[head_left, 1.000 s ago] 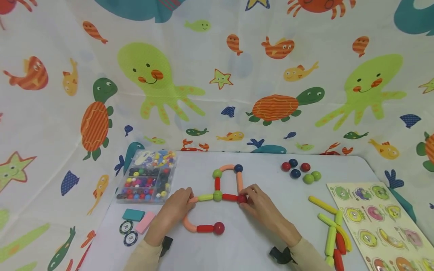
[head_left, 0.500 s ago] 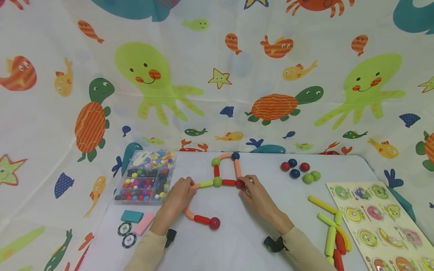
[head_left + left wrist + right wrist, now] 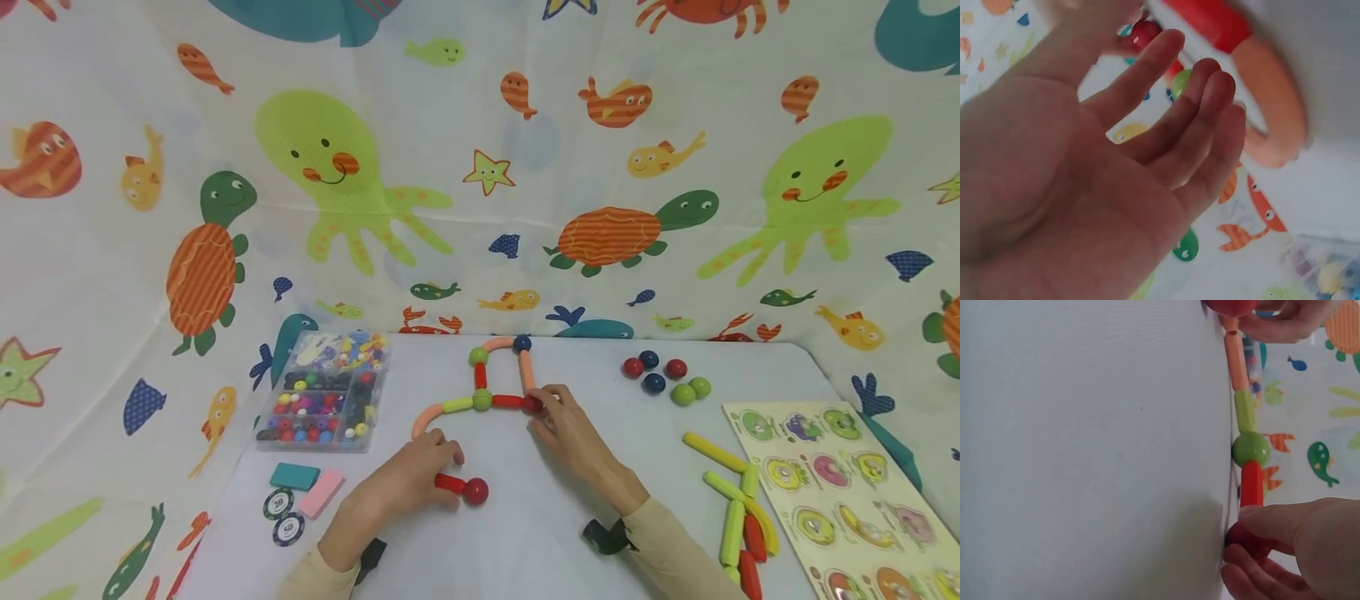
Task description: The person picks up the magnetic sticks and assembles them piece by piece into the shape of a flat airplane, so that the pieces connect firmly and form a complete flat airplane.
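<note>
A chain of coloured rods and balls lies on the white table. My right hand [image 3: 581,446] pinches the dark red ball [image 3: 1249,542] at the end of a red rod [image 3: 508,402]. That rod meets a green ball [image 3: 482,400], then a lime rod [image 3: 458,405] and a curved peach rod [image 3: 426,419]. Over the peach curve hovers my left hand [image 3: 408,477], its fingers loosely bent and apart in the left wrist view. Past its fingertips show another red rod [image 3: 450,482] and a larger red ball [image 3: 476,492]. Part of the peach curve is hidden beneath it.
A clear bead box [image 3: 322,392] stands at the left, with teal and pink blocks [image 3: 321,492] and two chips [image 3: 288,528] before it. Several balls [image 3: 654,382] lie at the back right. Loose rods [image 3: 732,533] sit beside a fruit board [image 3: 825,492].
The chain has shifted away from me. My left hand has let go of the peach rod's upper end and moved nearer and to the right. My right hand still holds the red ball.
</note>
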Tool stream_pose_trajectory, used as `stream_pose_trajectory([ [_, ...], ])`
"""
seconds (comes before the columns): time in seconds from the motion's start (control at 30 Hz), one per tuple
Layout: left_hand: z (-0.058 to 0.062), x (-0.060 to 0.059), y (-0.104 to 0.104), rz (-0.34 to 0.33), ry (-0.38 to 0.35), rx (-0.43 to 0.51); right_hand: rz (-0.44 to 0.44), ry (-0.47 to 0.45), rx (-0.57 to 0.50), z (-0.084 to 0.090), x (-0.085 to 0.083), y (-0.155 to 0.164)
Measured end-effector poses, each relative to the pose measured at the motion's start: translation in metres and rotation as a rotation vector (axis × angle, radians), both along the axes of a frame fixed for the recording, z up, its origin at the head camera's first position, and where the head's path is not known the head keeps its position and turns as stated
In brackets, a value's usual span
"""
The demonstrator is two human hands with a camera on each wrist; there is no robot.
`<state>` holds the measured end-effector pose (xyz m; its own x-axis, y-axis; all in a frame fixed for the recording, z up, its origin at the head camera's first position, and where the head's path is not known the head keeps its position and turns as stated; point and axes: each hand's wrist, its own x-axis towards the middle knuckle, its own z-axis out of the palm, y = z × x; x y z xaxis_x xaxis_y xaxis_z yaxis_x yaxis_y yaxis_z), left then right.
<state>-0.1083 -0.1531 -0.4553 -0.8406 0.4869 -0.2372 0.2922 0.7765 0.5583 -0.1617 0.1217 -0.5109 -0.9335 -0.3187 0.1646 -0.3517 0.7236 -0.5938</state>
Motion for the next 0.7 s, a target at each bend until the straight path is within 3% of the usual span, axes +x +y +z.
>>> stream_pose_trajectory([
  [0.17,-0.011,0.001,0.002,0.001,0.044,-0.068,0.0,-0.019,-0.015,0.001,0.001,-0.001],
  [0.43,-0.018,-0.008,0.002,0.007,0.117,-0.04,-0.016,-0.028,0.003,-0.001,-0.003,-0.005],
  [0.7,-0.016,-0.008,0.002,0.035,0.087,-0.014,-0.023,-0.07,-0.004,0.004,-0.002,0.003],
])
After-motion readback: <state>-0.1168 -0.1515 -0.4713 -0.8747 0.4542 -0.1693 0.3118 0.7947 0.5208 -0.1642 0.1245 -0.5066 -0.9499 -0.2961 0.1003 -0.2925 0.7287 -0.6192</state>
